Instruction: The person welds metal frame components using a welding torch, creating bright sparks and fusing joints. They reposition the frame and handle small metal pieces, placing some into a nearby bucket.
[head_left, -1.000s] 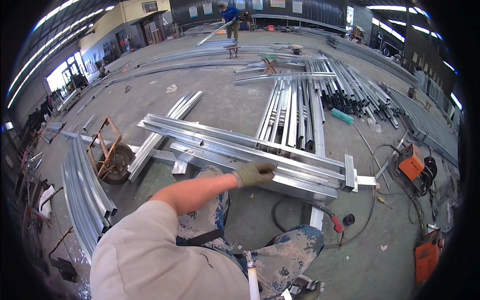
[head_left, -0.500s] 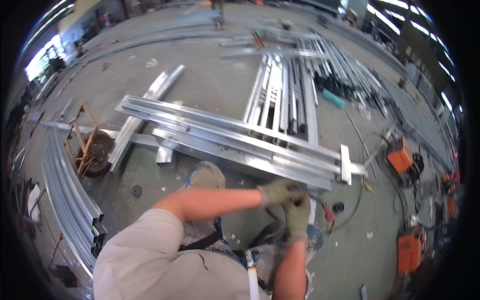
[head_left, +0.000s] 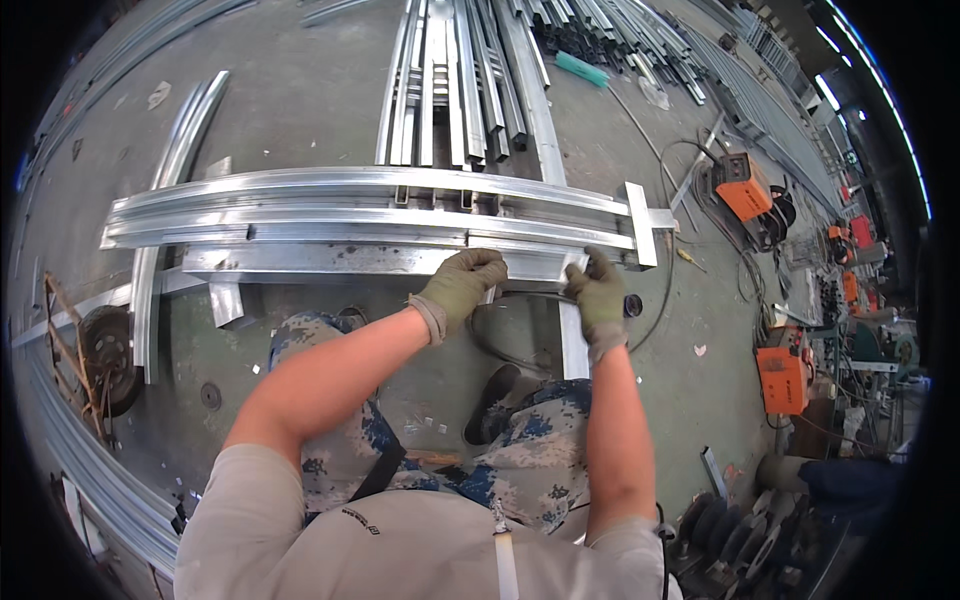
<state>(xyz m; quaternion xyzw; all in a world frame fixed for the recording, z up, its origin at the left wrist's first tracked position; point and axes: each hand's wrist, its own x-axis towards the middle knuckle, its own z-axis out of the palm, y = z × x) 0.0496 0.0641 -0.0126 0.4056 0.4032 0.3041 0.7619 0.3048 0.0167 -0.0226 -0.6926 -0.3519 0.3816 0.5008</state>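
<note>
In a work glove, my left hand [head_left: 462, 288] has its fingers bent together at the near side of the stacked steel channels [head_left: 340, 262]. A small pale piece shows under its fingertips; its kind is not clear. My right hand [head_left: 598, 300], also gloved, is farther right at the same near edge, thumb and fingers curled. Whatever it grips is hidden. A black cable [head_left: 500, 355] loops on the floor between the hands and runs up toward the right one. Across the channels' right end lies a short flat metal strip [head_left: 640, 225].
Long metal tubes [head_left: 470, 80] lie beyond the stack. Orange machines [head_left: 742, 187] with cables stand at right. At left are a wheel [head_left: 108, 350] on a rusty frame and more channels [head_left: 85, 440]. A dark round cap [head_left: 632, 306] sits near my right hand.
My hands were together near my right knee; now they are apart, the left moved left, both up against the channels. The view has tipped down and turned.
</note>
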